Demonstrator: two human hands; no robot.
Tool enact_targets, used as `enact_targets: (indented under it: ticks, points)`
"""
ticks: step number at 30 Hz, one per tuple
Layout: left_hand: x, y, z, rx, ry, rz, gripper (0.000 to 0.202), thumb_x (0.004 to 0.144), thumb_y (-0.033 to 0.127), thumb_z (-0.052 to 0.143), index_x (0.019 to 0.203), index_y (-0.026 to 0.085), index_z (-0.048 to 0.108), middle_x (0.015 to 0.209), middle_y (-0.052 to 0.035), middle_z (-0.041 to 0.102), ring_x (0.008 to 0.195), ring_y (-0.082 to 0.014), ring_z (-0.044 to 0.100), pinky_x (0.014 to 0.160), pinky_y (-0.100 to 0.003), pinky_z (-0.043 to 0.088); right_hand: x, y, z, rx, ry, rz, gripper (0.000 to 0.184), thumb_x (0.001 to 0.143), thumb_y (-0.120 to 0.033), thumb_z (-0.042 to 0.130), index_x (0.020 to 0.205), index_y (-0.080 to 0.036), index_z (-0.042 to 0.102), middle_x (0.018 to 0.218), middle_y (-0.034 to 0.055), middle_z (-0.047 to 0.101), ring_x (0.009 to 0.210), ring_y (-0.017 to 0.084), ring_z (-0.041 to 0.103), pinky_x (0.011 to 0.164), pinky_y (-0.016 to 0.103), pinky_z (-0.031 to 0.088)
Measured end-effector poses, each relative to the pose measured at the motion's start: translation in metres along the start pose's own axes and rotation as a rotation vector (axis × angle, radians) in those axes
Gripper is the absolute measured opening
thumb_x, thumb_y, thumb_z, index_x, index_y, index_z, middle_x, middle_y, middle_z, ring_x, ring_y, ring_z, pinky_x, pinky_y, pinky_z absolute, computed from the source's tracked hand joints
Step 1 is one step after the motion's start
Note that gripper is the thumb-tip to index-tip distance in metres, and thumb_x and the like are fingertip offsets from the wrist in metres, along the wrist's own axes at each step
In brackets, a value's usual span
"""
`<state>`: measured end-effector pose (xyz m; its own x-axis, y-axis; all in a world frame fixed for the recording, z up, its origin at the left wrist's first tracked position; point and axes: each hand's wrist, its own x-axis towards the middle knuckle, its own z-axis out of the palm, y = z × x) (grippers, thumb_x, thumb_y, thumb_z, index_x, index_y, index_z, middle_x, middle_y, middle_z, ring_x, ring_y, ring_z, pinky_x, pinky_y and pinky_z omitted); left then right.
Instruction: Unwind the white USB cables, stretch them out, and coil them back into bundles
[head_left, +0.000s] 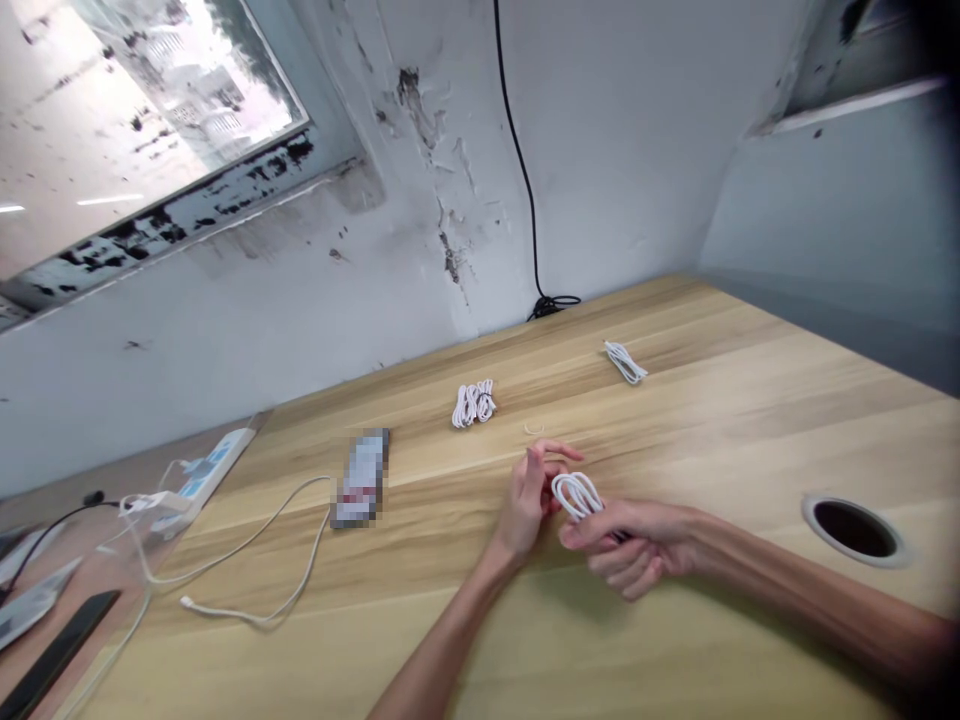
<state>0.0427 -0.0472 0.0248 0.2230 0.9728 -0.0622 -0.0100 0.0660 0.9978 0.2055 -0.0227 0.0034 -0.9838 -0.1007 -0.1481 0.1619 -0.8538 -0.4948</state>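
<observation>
A coiled white cable (577,492) is gripped in my right hand (634,545), its loops sticking out past the thumb toward the left. The fingers of that hand are wrapped round the lower part of the coil and hide it. Just left of the loops is my left hand (527,495), thumb raised and fingers apart, some of them partly behind the coil. Whether it touches the cable I cannot tell. Farther back on the table lie bundled white cables (474,403) and, to the right, another folded white cable (625,362).
A phone (361,480) lies left of my hands on the wooden table (300,570). Beside it runs a loose white charging cable (277,612). A power strip (214,470) is at the far left. At right is a round cable hole (855,528). A black cord (529,190) hangs down the wall.
</observation>
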Motion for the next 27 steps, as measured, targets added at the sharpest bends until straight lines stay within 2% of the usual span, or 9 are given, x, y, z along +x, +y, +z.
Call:
enact_targets:
  ticks: [3, 6, 11, 15, 18, 22, 25, 27]
  points:
    - [-0.006, 0.008, 0.005, 0.134, -0.060, 0.106, 0.068, 0.086, 0.077, 0.038, 0.095, 0.016, 0.066, 0.071, -0.0035, 0.060, 0.058, -0.0124, 0.049, 0.054, -0.024, 0.036, 0.002, 0.001, -0.005, 0.024, -0.016, 0.015, 0.045, 0.094, -0.033, 0.058, 0.058, -0.019, 0.034, 0.037, -0.0107, 0.031, 0.030, 0.003, 0.014, 0.029, 0.012, 0.016]
    - [-0.007, 0.010, 0.009, 0.224, -0.035, 0.146, 0.049, 0.088, 0.063, 0.054, 0.080, 0.015, 0.063, 0.071, -0.0026, 0.060, 0.062, -0.0124, 0.051, 0.059, -0.023, 0.039, 0.003, 0.002, -0.006, 0.018, -0.034, 0.053, 0.045, 0.093, -0.032, 0.058, 0.057, -0.019, 0.033, 0.038, -0.0095, 0.034, 0.030, 0.002, 0.016, 0.029, 0.012, 0.018]
    - [-0.004, 0.003, 0.010, 0.237, 0.024, 0.108, 0.042, 0.090, 0.053, 0.056, 0.069, 0.018, 0.050, 0.063, 0.0019, 0.053, 0.057, -0.0104, 0.044, 0.057, -0.022, 0.037, 0.005, 0.002, -0.003, 0.007, -0.005, 0.090, 0.039, 0.086, -0.033, 0.064, 0.060, -0.020, 0.038, 0.039, -0.0078, 0.040, 0.028, 0.003, 0.019, 0.027, 0.013, 0.017]
    - [0.000, 0.002, 0.008, 0.220, 0.103, 0.092, 0.043, 0.089, 0.055, 0.056, 0.068, 0.018, 0.049, 0.064, 0.0025, 0.050, 0.058, -0.0104, 0.042, 0.058, -0.022, 0.036, 0.006, 0.004, -0.007, -0.006, 0.040, 0.051, 0.040, 0.089, -0.042, 0.060, 0.061, -0.019, 0.043, 0.044, -0.0045, 0.050, 0.028, 0.005, 0.027, 0.027, 0.015, 0.026]
    - [0.000, 0.004, 0.008, 0.188, 0.124, 0.092, 0.044, 0.087, 0.056, 0.058, 0.067, 0.018, 0.047, 0.062, 0.0026, 0.049, 0.057, -0.0104, 0.041, 0.057, -0.022, 0.035, 0.007, 0.006, -0.011, 0.016, 0.022, 0.044, 0.048, 0.094, -0.036, 0.053, 0.052, -0.019, 0.036, 0.036, -0.0064, 0.040, 0.027, 0.005, 0.023, 0.029, 0.013, 0.026]
    - [-0.004, 0.005, 0.009, 0.167, 0.068, 0.115, 0.046, 0.088, 0.058, 0.055, 0.065, 0.018, 0.050, 0.062, 0.0010, 0.050, 0.057, -0.0109, 0.042, 0.056, -0.023, 0.035, 0.008, 0.009, -0.009, 0.029, -0.015, 0.077, 0.056, 0.094, -0.030, 0.052, 0.047, -0.018, 0.026, 0.033, -0.0080, 0.029, 0.028, 0.004, 0.018, 0.030, 0.012, 0.023]
    - [-0.005, 0.005, 0.010, 0.195, 0.038, 0.125, 0.049, 0.091, 0.058, 0.050, 0.063, 0.017, 0.052, 0.059, 0.0010, 0.048, 0.056, -0.0109, 0.042, 0.056, -0.023, 0.034, 0.009, 0.010, -0.004, 0.004, 0.027, 0.083, 0.054, 0.095, -0.033, 0.052, 0.049, -0.019, 0.025, 0.034, -0.0091, 0.027, 0.029, 0.004, 0.016, 0.030, 0.013, 0.021]
    - [-0.003, 0.003, 0.010, 0.208, 0.064, 0.126, 0.050, 0.093, 0.057, 0.048, 0.061, 0.017, 0.050, 0.058, 0.0016, 0.046, 0.055, -0.0105, 0.041, 0.055, -0.023, 0.034, 0.009, 0.010, 0.000, -0.047, 0.098, 0.059, 0.050, 0.095, -0.035, 0.052, 0.053, -0.020, 0.028, 0.035, -0.0102, 0.027, 0.030, 0.004, 0.014, 0.031, 0.014, 0.019]
